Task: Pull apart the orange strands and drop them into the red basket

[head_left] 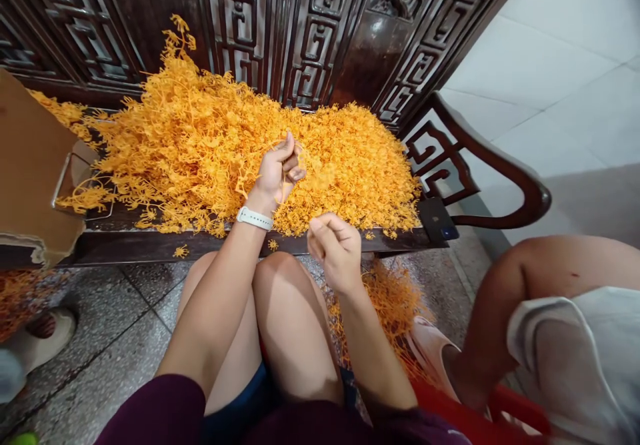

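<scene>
At the left edge of the frame a cardboard box (37, 165) stands beside a bent wire frame (63, 178), and from there the orange pile (200, 145) spreads across the middle on a dark wooden bench (135, 248), highest at upper left. Its small, many-legged pieces look light and somewhat springy, more likely to snag on one another than to slip; the thin stems would probably bend easily, so a fingertip hold on a stem, close to the head, seems best. A loose piece (181, 251) lies on the bench's front edge. Near the centre, the left hand (277, 171) is raised over the pile, palm turned inward, fingers curled and thumb up, pinching a thin orange strand (301, 157); a pale watch band (255, 218) circles that wrist. Just right of centre and lower, the right hand (337, 251) is above the bench's front edge, its forearm rising from the lower right, thumb and bent forefinger pressed together; whether anything is between them I cannot tell. Farther right, a dark phone (437, 217) lies by the curved armrest (500, 178), with another person's leg (500, 291) below.
</scene>
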